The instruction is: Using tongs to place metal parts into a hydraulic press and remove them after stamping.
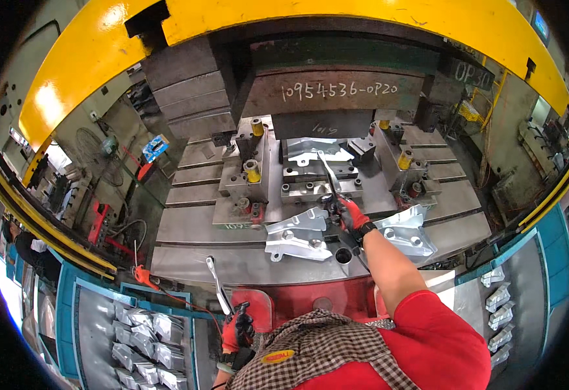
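My right hand (349, 213), in a red and black glove, is closed round the dark handle of a long silver hand tool (330, 174). The tool's far end meets a bent sheet-metal part (307, 151) lying on the lower die (307, 188). Low on the left, my left hand (237, 327), gloved alike, grips a second long silver tool (219, 286) with a rounded tip, pointing up and away. Between the die and me, one shiny formed part (297, 242) rests on the press bed's front, and another formed part (409, 235) lies to its right, partly behind my right forearm.
Overhead hangs the upper die (330, 91) beneath a yellow press frame (245, 16). Guide posts (252, 171) flank the lower die. Blue-edged tables hold several metal parts at left (148, 341) and right (500, 316). An orange air gun (145, 276) sits at the left edge.
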Demonstrator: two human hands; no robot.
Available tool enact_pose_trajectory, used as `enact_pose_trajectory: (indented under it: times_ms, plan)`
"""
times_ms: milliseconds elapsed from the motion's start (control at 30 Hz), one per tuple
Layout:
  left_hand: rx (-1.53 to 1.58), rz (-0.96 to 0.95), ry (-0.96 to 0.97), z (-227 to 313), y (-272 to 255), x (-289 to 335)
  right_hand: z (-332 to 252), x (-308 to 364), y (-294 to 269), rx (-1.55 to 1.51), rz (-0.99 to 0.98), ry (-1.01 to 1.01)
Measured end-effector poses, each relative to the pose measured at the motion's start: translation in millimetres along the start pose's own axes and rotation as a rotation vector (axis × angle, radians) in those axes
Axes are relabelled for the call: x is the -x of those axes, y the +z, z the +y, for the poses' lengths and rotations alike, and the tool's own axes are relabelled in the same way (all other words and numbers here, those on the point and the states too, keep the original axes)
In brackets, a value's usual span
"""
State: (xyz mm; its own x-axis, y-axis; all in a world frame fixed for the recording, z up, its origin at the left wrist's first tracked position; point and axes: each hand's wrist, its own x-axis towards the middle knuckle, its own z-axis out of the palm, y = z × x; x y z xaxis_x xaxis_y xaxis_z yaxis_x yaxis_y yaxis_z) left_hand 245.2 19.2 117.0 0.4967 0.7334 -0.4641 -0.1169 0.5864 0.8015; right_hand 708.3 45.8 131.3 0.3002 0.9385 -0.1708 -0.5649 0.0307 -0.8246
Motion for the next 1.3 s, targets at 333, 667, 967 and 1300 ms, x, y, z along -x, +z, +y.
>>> enact_pose_trajectory:
  times_ms: [333,667,967,1300]
  plan:
    - [0.062,-0.075,0.007,-1,2,1,-9,9,12,1.168,0.453,-0.109]
    - [-0.809,-0.187,0.001,5,-6,50,12,236,-9,1.286,0.113,-0.255]
    - [-1.653,-0.235,0.475,-26,-26,43,72,362,-31,1.676,0.037,0.045]
    - [-1.756,-0.372,0.227,-21,-33,5,68,343,-33,1.675,0.023,0.080]
